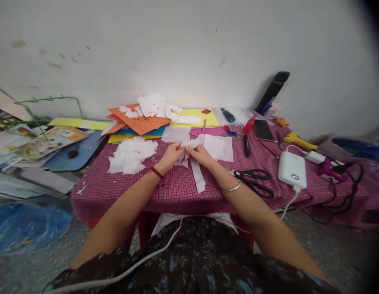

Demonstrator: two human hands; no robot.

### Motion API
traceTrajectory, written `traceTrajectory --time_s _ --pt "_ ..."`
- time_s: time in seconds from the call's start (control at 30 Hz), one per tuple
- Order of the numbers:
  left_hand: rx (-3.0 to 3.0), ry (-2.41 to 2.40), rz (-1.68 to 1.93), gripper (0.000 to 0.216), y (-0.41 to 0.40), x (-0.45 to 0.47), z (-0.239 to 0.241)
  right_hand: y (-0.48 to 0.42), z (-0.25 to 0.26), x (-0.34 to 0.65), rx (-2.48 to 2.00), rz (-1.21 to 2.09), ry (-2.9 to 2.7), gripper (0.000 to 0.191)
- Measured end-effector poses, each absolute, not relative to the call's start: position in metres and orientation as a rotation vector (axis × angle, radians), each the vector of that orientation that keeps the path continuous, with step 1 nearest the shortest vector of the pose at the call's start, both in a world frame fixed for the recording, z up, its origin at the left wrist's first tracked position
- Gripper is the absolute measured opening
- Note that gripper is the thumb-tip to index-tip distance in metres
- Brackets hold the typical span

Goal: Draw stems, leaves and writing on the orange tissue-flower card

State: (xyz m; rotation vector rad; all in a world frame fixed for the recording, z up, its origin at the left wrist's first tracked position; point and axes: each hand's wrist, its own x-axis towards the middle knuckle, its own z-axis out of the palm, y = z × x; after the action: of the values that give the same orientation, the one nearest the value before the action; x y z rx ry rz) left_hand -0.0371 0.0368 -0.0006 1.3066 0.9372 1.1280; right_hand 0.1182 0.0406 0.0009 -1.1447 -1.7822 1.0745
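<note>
My left hand (172, 156) and my right hand (201, 155) meet over the checked tablecloth, both pinching a piece of thin white paper (192, 141). Fingertips of the two hands are close together, and part of the paper is hidden behind them. A narrow white paper strip (198, 177) lies below my right hand. To the left is a heap of white paper pieces (132, 156). White paper sheets (219, 148) lie flat just beyond my right hand. Black-handled scissors (253, 179) rest on the cloth beside my right forearm.
Orange paper (140, 122), a yellow sheet (195, 117) and a pencil (204, 125) lie at the back. Rightward are a marker (247, 146), a phone (263, 130), a yellow glue gun (299, 141) and a white power bank (292, 169) with cables. A wall stands behind.
</note>
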Motion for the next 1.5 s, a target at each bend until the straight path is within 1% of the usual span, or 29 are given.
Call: traceTrajectory --time_s 0.07,0.2,0.27,0.33,0.47,0.57,0.67,0.77,0.87,1.03,1.17,1.4,1.5 --pt "1.293 0.948 1.116 0.030 0.035 -0.037 0.002 0.041 0.001 0.117 -1.146 1.151 -1.644 0.044" --pt "1.116 0.940 1.108 0.021 0.033 -0.038 0.006 0.043 -0.002 0.112 -1.121 1.182 -1.462 0.026" --pt "1.055 0.940 1.115 0.024 0.034 -0.039 0.008 0.046 -0.002 0.112 -1.116 1.175 -1.373 0.021" --pt "1.008 0.950 1.137 0.026 0.037 -0.041 0.010 0.049 -0.001 0.116 -1.120 1.158 -1.291 0.019" --pt "0.898 0.949 1.261 0.018 0.044 -0.048 0.014 0.049 0.011 0.133 -1.093 1.156 -1.226 0.026" --pt "0.856 0.906 1.359 0.014 0.046 -0.053 0.020 0.040 0.026 0.144 -0.923 1.308 -1.347 0.032" --pt "0.865 0.809 1.370 0.025 0.043 -0.054 0.022 0.028 0.040 0.143 -0.740 1.457 -1.559 0.032" --pt "0.899 0.746 1.302 0.037 0.037 -0.049 0.020 0.022 0.045 0.129 -0.683 1.499 -1.679 0.037" --pt "0.949 0.749 1.208 0.041 0.032 -0.041 0.015 0.024 0.039 0.115 -0.751 1.427 -1.601 0.049" --pt "1.017 0.724 1.159 0.039 0.026 -0.034 0.014 0.031 0.026 0.112 -0.873 1.286 -1.545 0.052" --pt "1.013 0.713 1.155 0.037 0.022 -0.034 0.019 0.030 0.024 0.114 -0.926 1.236 -1.555 0.060" --pt "0.922 0.714 1.204 0.025 0.023 -0.033 0.017 0.029 0.021 0.114 -0.956 1.207 -1.535 0.063" --pt "0.879 0.655 1.233 0.029 0.026 -0.032 0.014 0.029 0.018 0.113 -0.978 1.176 -1.533 0.059"
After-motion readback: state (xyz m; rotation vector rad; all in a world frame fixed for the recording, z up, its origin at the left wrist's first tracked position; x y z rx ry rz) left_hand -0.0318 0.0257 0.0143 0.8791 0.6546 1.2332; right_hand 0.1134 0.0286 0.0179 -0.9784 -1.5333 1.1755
